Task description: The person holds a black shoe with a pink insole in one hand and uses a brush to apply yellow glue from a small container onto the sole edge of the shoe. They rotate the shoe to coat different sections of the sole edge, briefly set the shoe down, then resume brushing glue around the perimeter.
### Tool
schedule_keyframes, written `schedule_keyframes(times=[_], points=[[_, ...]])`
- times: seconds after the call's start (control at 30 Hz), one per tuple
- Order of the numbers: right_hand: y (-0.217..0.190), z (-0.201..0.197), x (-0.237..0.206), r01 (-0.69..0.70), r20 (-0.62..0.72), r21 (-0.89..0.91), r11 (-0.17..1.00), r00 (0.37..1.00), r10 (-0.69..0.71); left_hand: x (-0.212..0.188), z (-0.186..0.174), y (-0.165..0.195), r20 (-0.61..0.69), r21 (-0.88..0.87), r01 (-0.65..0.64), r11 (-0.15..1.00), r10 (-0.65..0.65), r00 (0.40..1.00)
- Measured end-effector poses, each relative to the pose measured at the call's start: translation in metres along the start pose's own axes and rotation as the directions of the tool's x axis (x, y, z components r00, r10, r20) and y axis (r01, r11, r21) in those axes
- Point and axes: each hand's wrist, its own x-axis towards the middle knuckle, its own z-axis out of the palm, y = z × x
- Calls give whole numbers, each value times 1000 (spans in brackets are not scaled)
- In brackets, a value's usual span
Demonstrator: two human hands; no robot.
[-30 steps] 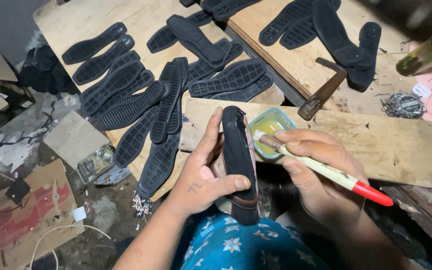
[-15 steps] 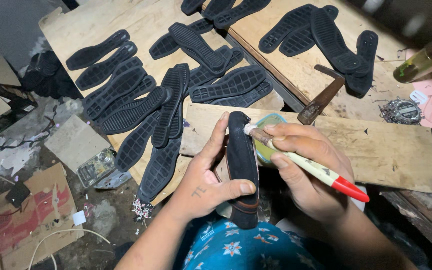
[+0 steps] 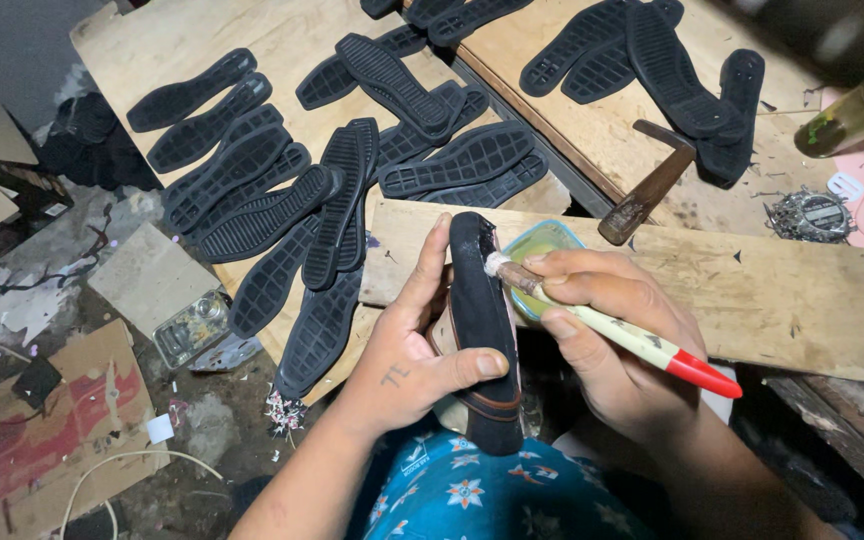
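Black shoe (image 3: 482, 330) gripped upright by left hand (image 3: 407, 360); right hand (image 3: 607, 330) angles brush (image 3: 612, 328).

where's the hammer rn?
Head view, upper right: the hammer lies on the wooden bench, just beyond the right hand, beside the black soles.

Black slip-on shoe (image 3: 482, 330), brown trim. Cream-handled brush (image 3: 612, 333), red tip. Black ribbed rubber soles (image 3: 282, 200). Blue floral-print fabric (image 3: 472, 495). Teal-rimmed small bowl (image 3: 537, 245).

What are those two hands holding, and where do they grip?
Left hand grips the black shoe around its middle; right hand holds the cream, red-ended brush mid-handle.
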Motion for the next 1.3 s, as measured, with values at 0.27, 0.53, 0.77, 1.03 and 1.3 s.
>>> schedule_keyframes(times=[0.27,0.53,0.77,1.03,1.3], points=[[0,1,-7,-74,16,82,994,997,73,1,-2,-6,-10,-26,-33,999,32,999],[4,2,-10,-86,30,120,989,996,83,1,-3,-9,-37,-101,-27,994,23,999],[6,1,-14,-74,41,113,991,997,70,3,-3,-8,-65,-110,-35,993,28,998],[7,-1,-18,-100,73,53,994,993,96,6,-4,-4,-92,-76,-48,996,41,995],[7,0,-20,-116,86,115,987,991,106,7,-4,-5,-114,-112,-54,992,41,993]])
